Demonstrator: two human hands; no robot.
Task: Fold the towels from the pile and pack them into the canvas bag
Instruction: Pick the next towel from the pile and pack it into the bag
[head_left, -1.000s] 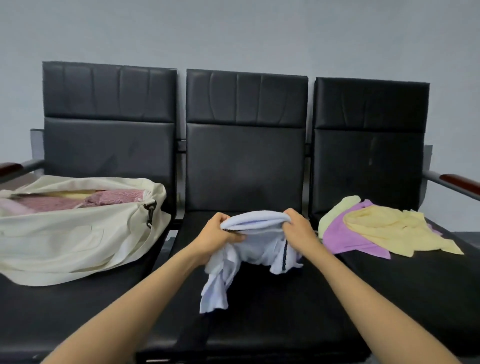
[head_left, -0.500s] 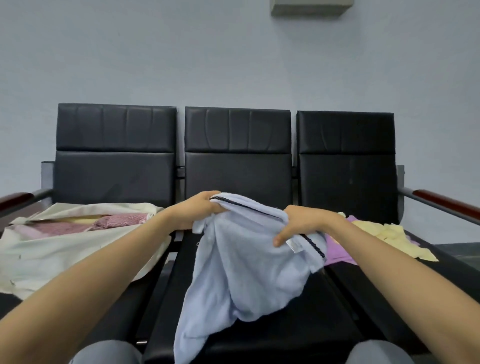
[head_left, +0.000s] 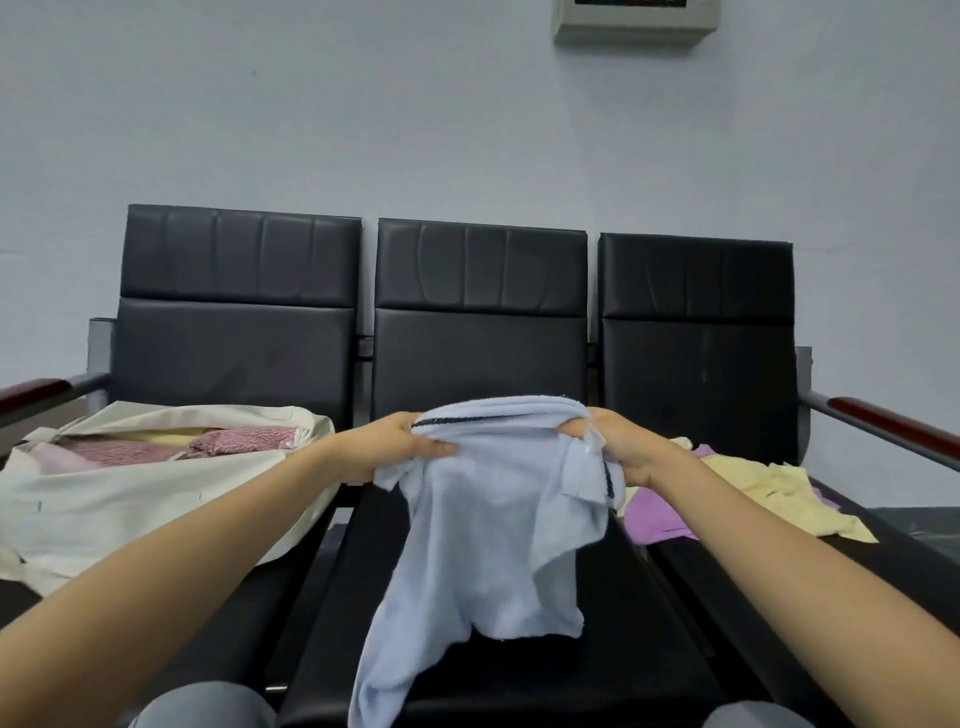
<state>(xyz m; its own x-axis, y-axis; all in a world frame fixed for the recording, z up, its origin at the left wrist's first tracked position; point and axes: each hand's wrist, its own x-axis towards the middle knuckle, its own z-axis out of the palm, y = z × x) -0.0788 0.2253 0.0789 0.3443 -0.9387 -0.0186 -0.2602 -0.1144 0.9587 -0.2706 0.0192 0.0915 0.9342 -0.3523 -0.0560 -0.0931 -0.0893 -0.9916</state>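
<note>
Both hands hold up a light blue towel (head_left: 493, 519) over the middle seat (head_left: 519, 670). The left hand (head_left: 400, 447) and right hand (head_left: 618, 447) each grip its top edge. The canvas bag (head_left: 130, 499) sits left, the towel pile (head_left: 727, 493) right.

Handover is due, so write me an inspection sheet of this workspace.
Surface: black bench, three seats.
Job's things: blue towel held up unfolded over the middle seat; bag open on the left seat, pink towels inside; yellow towel and purple towel loose on the right seat.
Clutter: nothing seen.
Hands: left hand and right hand each grip the blue towel's top edge.
Cables: nothing seen.
Surroundings: grey wall with a box mounted high.
</note>
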